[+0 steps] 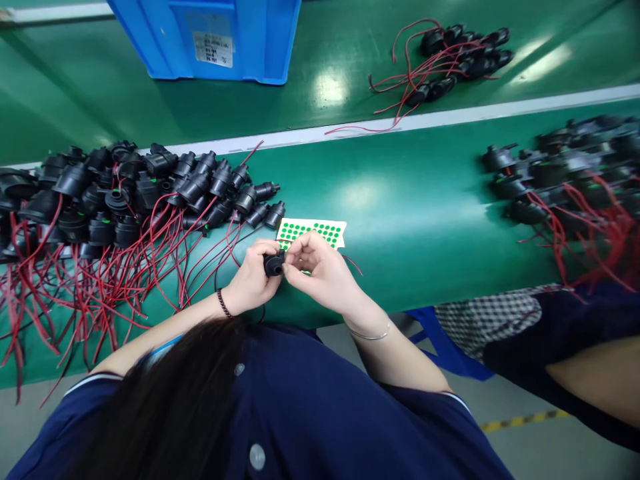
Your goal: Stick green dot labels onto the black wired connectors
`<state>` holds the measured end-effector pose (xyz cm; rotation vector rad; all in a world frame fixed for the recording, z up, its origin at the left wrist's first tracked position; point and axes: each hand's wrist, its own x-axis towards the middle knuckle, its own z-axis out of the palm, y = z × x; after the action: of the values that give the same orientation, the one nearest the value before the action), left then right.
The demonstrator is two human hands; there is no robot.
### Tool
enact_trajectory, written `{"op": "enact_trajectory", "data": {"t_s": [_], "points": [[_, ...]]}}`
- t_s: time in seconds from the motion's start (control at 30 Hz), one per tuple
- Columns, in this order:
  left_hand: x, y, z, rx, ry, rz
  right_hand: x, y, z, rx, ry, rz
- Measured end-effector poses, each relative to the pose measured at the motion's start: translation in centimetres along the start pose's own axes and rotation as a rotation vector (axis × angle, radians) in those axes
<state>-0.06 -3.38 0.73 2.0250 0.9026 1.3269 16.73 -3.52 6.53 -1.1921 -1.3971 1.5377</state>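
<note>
My left hand point(251, 283) is closed around a small black plastic pump point(273, 265) with a round, stepped end facing up toward me. The thumb and forefinger of my right hand point(323, 275) are pinched together against the pump's right side. Whatever sits between those fingertips is too small to make out. Just beyond both hands a white sheet of round green stickers point(316, 231) lies on the green bench, its near part covered by my right hand.
Many similar black pumps point(125, 200) with red wires are heaped at left. Another heap point(565, 167) lies at right, close to a co-worker's arm point(600, 377). Beyond the white ledge point(300, 139) stand a blue bin point(260, 47) and a smaller group of pumps point(465, 57).
</note>
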Motion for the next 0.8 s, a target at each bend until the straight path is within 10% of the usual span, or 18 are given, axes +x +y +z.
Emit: {"op": "enact_trajectory", "data": {"t_s": [0.8], "points": [[0.1,0.3,-0.1,0.007,-0.058,0.072,0.4,0.8,-1.1,0.242,-0.114,0.037]]}}
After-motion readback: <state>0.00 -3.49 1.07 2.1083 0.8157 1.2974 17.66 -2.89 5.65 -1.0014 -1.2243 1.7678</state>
